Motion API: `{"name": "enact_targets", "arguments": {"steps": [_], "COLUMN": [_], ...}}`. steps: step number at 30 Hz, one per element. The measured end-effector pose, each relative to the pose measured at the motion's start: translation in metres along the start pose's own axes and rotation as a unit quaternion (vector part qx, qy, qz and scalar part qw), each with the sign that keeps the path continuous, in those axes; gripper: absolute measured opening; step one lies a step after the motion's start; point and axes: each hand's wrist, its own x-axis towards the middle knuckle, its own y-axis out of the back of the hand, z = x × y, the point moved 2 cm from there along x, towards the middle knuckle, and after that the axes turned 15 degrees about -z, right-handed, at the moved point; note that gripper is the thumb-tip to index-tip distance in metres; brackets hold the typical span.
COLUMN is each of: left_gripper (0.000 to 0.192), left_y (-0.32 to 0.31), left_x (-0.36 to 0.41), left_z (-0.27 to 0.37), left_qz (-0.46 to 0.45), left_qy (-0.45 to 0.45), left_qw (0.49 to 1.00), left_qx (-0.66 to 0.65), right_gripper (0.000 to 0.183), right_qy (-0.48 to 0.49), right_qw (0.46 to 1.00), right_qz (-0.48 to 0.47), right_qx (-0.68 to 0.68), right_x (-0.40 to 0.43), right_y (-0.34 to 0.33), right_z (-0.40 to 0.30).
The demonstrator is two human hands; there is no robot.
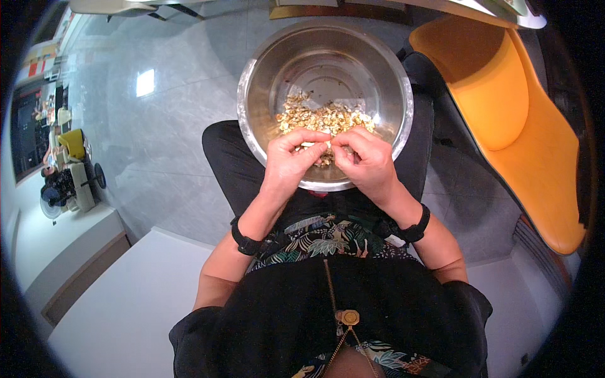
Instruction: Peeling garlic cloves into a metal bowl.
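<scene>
A wide stainless steel basin (244, 94) rests on my lap between my thighs. Many small yellow-brown pieces (326, 118), possibly broken nut kernels, lie heaped on its near half. Over the near side of the heap, my left hand (289, 158) and my right hand (368, 158) meet fingertip to fingertip. A small pale piece (329, 142) is pinched between them, partly covered by the fingers. The curled fingers of both hands hide some of the heap below. Each wrist wears a black band.
An orange-yellow chair (496, 94) stands close on my right. At the top right runs a white table edge (472, 10). I sit on a white surface (142, 279). Grey tiled floor (160, 127) stretches left, towards a black fan-like object (59, 193) and a yellow item (73, 143).
</scene>
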Motion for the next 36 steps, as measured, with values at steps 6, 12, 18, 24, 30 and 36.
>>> {"name": "enact_targets", "arguments": {"steps": [6,12,18,24,30,36], "left_gripper": [0.015,0.019,0.025,0.019,0.021,0.023], "left_y": [0.004,-0.001,-0.005,0.020,0.063,0.067], "left_x": [-0.004,-0.005,-0.005,-0.001,0.022,0.070], "left_z": [0.002,-0.006,-0.007,-0.017,-0.005,-0.021], "left_qz": [-0.018,-0.033,-0.058,-0.023,-0.016,-0.007], "left_qy": [-0.046,0.005,-0.002,0.018,0.056,0.085], "left_qw": [0.991,0.999,0.987,0.966,0.974,0.970], "left_qx": [0.124,-0.029,-0.151,-0.257,-0.218,0.229], "right_gripper": [0.004,0.004,0.005,0.004,0.012,0.017], "right_qy": [0.004,-0.094,-0.120,-0.167,-0.203,-0.214], "right_qw": [0.999,0.990,0.985,0.939,0.926,0.950], "right_qz": [-0.036,-0.012,-0.014,0.009,-0.029,-0.059], "right_qx": [-0.008,0.107,0.127,0.299,0.316,0.220], "right_x": [0.000,-0.001,-0.003,-0.009,-0.016,-0.009], "right_y": [-0.003,-0.004,-0.004,-0.002,0.003,0.003], "right_z": [0.003,0.006,0.006,0.034,0.068,0.066]}}
